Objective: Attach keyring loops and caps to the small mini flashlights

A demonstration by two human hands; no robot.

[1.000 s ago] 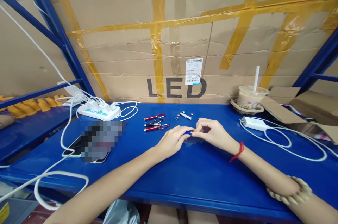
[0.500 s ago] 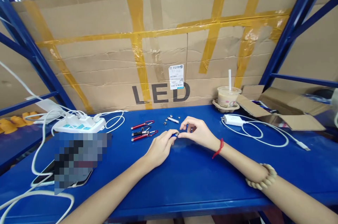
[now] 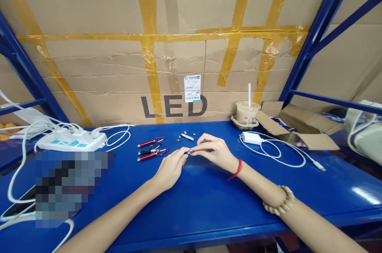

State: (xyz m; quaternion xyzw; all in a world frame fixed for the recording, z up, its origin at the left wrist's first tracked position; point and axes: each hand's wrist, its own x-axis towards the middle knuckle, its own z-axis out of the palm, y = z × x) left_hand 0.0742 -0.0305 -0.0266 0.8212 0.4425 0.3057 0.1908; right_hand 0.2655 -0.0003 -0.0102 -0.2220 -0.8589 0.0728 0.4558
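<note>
I hold a small blue metal keychain torch [image 3: 189, 152] just above the blue desk [image 3: 209, 201], near its middle, with its silver end pointing toward my right. My left hand [image 3: 170, 166] pinches the barrel between thumb and fingertips, closed on it. My right hand [image 3: 213, 151] meets it at the silver end, fingers drawn together on that tip; what they grip there is too small to tell. A red string circles my right wrist, and a bracelet of pale beads sits further up that forearm.

Just left of my hands lie three slim keychain torches [image 3: 151, 148], two red and one dark, side by side on the desk. Just behind my hands lie a few small silver metal parts [image 3: 185, 137], scattered. Further right stand a plastic cup of milky drink with a white straw [image 3: 246, 112] and a white charger with its coiled cable [image 3: 252, 138]. On the far left sits a white power strip [image 3: 71, 141] with plugs in it. A large cardboard sheet marked LED, striped with yellow tape [image 3: 167, 58], stands behind everything.
</note>
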